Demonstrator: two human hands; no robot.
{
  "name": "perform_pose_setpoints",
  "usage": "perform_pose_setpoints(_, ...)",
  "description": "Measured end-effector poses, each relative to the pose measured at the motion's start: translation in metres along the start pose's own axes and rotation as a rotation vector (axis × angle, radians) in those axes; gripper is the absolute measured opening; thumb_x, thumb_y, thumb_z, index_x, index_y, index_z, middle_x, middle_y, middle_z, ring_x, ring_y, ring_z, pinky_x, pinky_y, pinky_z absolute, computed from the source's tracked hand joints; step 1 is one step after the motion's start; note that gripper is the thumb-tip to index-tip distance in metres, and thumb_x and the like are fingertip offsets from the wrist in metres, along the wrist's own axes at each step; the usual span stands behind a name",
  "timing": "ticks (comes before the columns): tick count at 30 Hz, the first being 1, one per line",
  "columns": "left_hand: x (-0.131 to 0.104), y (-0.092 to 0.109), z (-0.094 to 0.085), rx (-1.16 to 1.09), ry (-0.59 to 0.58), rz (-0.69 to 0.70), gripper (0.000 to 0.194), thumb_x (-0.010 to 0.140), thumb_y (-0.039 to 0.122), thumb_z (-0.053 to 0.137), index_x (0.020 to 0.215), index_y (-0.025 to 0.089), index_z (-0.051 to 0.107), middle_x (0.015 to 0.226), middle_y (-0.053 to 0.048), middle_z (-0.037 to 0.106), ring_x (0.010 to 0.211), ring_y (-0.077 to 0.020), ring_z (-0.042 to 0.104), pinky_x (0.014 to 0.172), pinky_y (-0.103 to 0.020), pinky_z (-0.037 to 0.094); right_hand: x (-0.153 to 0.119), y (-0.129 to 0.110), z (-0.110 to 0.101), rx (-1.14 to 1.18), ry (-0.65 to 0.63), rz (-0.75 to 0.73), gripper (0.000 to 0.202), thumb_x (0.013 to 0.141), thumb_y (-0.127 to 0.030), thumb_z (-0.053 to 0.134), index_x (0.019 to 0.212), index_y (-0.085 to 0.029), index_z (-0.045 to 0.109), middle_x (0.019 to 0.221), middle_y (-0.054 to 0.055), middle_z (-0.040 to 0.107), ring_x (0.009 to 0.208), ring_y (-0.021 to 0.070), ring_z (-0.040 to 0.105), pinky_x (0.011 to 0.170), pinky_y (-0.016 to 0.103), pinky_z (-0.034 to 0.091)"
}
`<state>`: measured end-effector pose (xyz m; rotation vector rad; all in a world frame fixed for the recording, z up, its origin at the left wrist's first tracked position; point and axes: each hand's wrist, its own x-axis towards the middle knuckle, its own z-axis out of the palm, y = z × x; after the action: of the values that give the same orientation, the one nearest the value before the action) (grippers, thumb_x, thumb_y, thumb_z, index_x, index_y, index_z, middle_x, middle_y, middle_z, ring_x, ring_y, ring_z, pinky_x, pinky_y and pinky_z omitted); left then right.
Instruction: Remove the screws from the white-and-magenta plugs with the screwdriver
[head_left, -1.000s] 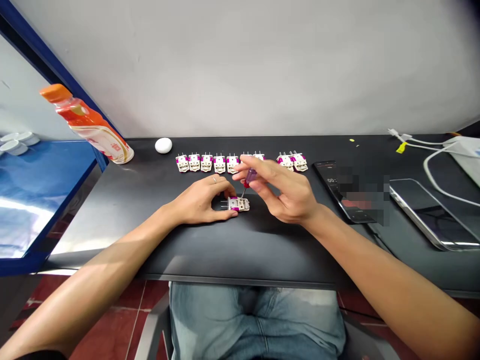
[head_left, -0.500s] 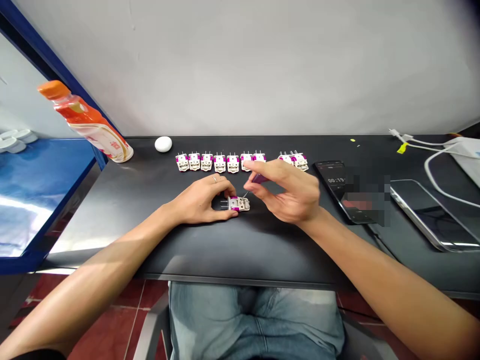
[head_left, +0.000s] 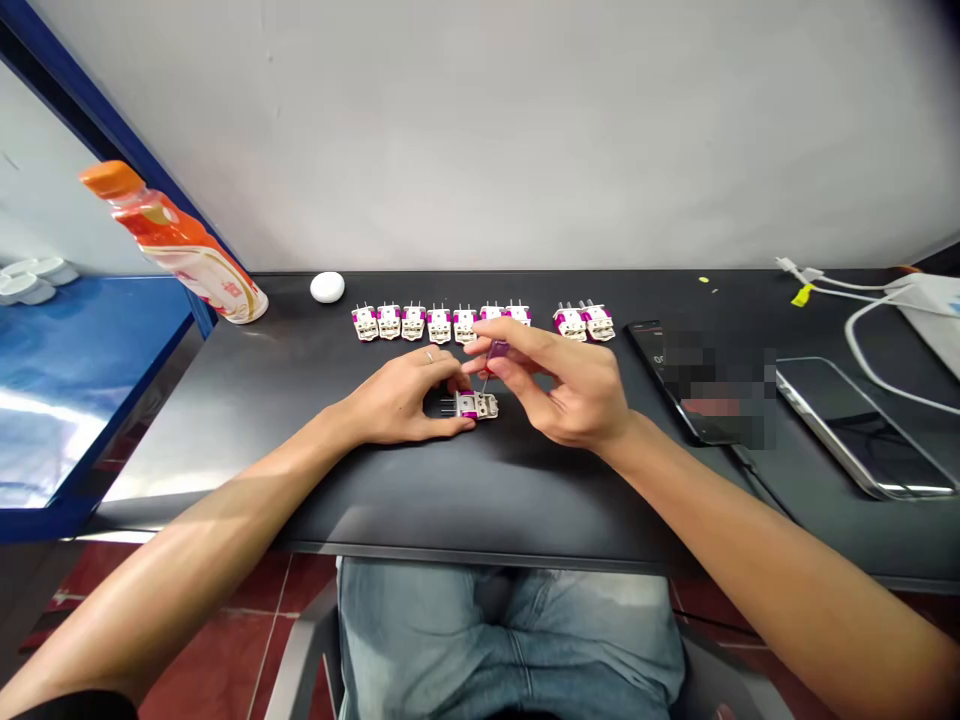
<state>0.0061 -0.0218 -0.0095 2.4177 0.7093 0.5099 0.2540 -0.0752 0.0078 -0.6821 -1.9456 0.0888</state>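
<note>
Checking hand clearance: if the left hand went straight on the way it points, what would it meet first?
Past the purple-and-white module between its fingers, likely the right hand and its small screwdriver. Height above the desk is unclear, so it may pass underneath.

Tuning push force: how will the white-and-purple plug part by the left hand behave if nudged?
The plug part looks stiff, with straight metal pins. Boxy and lying flat, it would probably slide or pivot on the smooth-looking black table rather than roll. Its thin pins might catch or bend if pushed end-on.
</note>
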Motion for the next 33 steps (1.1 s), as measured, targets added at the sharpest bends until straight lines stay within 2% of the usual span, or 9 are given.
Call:
perform_pose_setpoints(4,0.000,0.000,0.002,0.014,0.008,0.011,0.031,0.097,0.051,0.082,0.107,0.023,0.073,0.102,-0.006,0.078,0.097,-0.0255,0.072,0.088,-0.039,0.058,-0.001,-0.002,0.000,-0.068,0.072,-0.026,0.044,0.107,-0.012,0.080,0.145,-0.034,0.081,0.115,-0.003,0.094,0.082,0.0182,0.091,0.080,0.026,0.079)
perform_pose_setpoints(8,-0.001,-0.001,-0.001,0.017,0.023,0.024,0.031,0.097,0.050,0.083,0.110,0.023,0.074,0.108,-0.007,0.080,0.101,-0.0260,0.074,0.091,-0.039,0.060,-0.001,-0.002,0.004,-0.068,0.127,-0.121,0.049,0.102,-0.009,0.085,0.144,-0.033,0.080,0.117,-0.002,0.094,0.084,0.0189,0.092,0.078,0.026,0.079)
perform_pose_setpoints(11,-0.002,0.000,-0.008,0.000,0.054,0.002,0.047,0.088,0.061,0.092,0.111,0.024,0.076,0.106,-0.006,0.080,0.098,-0.0252,0.074,0.093,-0.039,0.060,-0.003,0.001,0.005,0.035,0.211,0.017,0.034,0.102,-0.014,0.087,0.132,-0.029,0.083,0.111,0.001,0.093,0.089,0.0216,0.092,0.078,0.032,0.081)
perform_pose_setpoints(13,-0.002,0.001,-0.013,-0.025,0.129,-0.042,0.049,0.089,0.065,0.090,0.109,0.023,0.076,0.101,-0.005,0.079,0.091,-0.0228,0.071,0.087,-0.037,0.058,-0.005,0.004,0.005,0.083,0.297,0.136,0.024,0.101,-0.017,0.090,0.123,-0.027,0.084,0.107,0.003,0.092,0.092,0.0232,0.092,0.079,0.034,0.082)
perform_pose_setpoints(15,0.000,0.001,-0.018,-0.043,0.256,-0.123,0.038,0.100,0.059,0.077,0.103,0.022,0.073,0.094,-0.004,0.078,0.082,-0.0196,0.067,0.079,-0.034,0.054,-0.007,0.009,0.006,0.081,0.324,0.183,0.022,0.101,-0.020,0.091,0.120,-0.026,0.083,0.108,0.004,0.091,0.095,0.0234,0.092,0.081,0.035,0.082)
perform_pose_setpoints(17,0.001,0.000,-0.019,-0.030,0.382,-0.208,0.029,0.106,0.048,0.066,0.098,0.021,0.070,0.089,-0.003,0.075,0.076,-0.0173,0.061,0.075,-0.033,0.050,-0.010,0.013,0.007,0.066,0.279,0.184,0.021,0.102,-0.020,0.090,0.120,-0.026,0.082,0.109,0.004,0.091,0.095,0.0225,0.092,0.083,0.033,0.082)
perform_pose_setpoints(19,0.003,-0.002,-0.020,0.013,0.447,-0.251,0.022,0.104,0.041,0.064,0.096,0.021,0.069,0.088,-0.002,0.073,0.074,-0.0165,0.058,0.073,-0.032,0.049,-0.013,0.015,0.009,0.068,0.223,0.187,0.019,0.103,-0.021,0.089,0.120,-0.025,0.080,0.109,0.004,0.091,0.096,0.0216,0.092,0.085,0.032,0.081)
perform_pose_setpoints(23,0.003,-0.006,-0.018,0.065,0.433,-0.228,0.014,0.099,0.033,0.065,0.100,0.022,0.071,0.088,-0.001,0.073,0.075,-0.0167,0.056,0.077,-0.033,0.052,-0.014,0.013,0.013,0.099,0.190,0.193,0.018,0.104,-0.021,0.088,0.119,-0.024,0.080,0.109,0.004,0.091,0.098,0.0209,0.093,0.088,0.030,0.080)
perform_pose_setpoints(33,0.000,-0.010,-0.016,0.101,0.372,-0.181,0.015,0.091,0.025,0.067,0.103,0.021,0.074,0.094,-0.002,0.076,0.079,-0.0179,0.061,0.080,-0.033,0.053,-0.011,0.013,0.014,0.029,0.178,0.184,0.012,0.106,-0.026,0.086,0.116,-0.024,0.080,0.105,0.003,0.091,0.097,0.0198,0.093,0.088,0.026,0.079)
